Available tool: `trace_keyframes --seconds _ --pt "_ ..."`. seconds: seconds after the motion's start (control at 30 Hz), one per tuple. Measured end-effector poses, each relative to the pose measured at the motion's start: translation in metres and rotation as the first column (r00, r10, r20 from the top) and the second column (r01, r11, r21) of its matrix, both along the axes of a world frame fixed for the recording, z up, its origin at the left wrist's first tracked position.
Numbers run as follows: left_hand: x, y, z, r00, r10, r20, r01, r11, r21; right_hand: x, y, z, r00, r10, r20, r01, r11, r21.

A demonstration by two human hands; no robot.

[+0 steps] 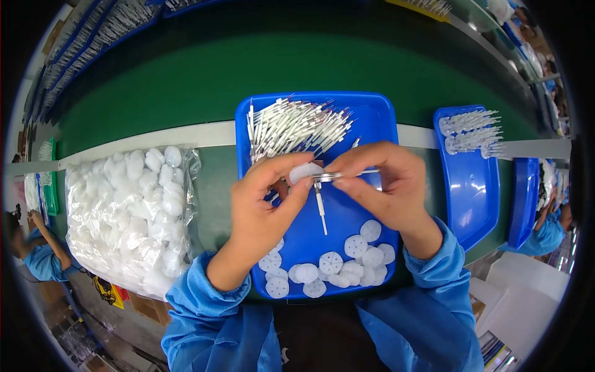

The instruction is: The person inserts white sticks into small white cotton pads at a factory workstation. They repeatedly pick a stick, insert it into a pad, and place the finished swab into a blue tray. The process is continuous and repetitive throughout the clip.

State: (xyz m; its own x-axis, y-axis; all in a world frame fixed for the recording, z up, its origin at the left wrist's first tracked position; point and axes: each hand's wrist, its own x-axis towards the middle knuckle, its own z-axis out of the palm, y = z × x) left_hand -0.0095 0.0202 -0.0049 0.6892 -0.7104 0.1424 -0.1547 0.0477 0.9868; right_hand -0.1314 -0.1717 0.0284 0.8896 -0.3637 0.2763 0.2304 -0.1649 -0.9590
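Above a blue tray (372,115), my two hands meet at chest height. Between the thumb and fingers of my left hand (263,195) is a white plastic disc (302,173), tilted up. My right hand (390,183) is closed in a pinch on thin white rods (325,177), whose ends touch or nearly touch the disc. One more white rod (321,211) points down below the fingers; what grips it is hidden. Behind my hands, a pile of white rods with thin tips (297,124) fills the tray's far part. Several loose white discs with small holes (330,263) lie along its near edge.
A clear bag full of white discs (124,211) sits to the left. At right, another blue tray (471,204) holds discs with upright rods (474,130). More rod-filled blue trays (102,43) stand far left on the green table (310,56). Co-workers' blue sleeves (46,263) show at the sides.
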Motion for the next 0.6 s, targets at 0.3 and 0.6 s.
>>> trace_keyframes --seconds 0.3,0.6 --pt "-0.004 -0.005 0.013 0.981 0.096 -0.169 -0.117 0.986 -0.12 -0.005 0.009 -0.005 0.982 -0.126 -0.137 0.064 0.919 -0.389" --pt "-0.004 -0.007 0.006 0.991 0.122 0.049 -0.12 0.992 -0.041 -0.004 0.017 -0.003 0.962 -0.194 -0.19 0.112 0.92 -0.375"
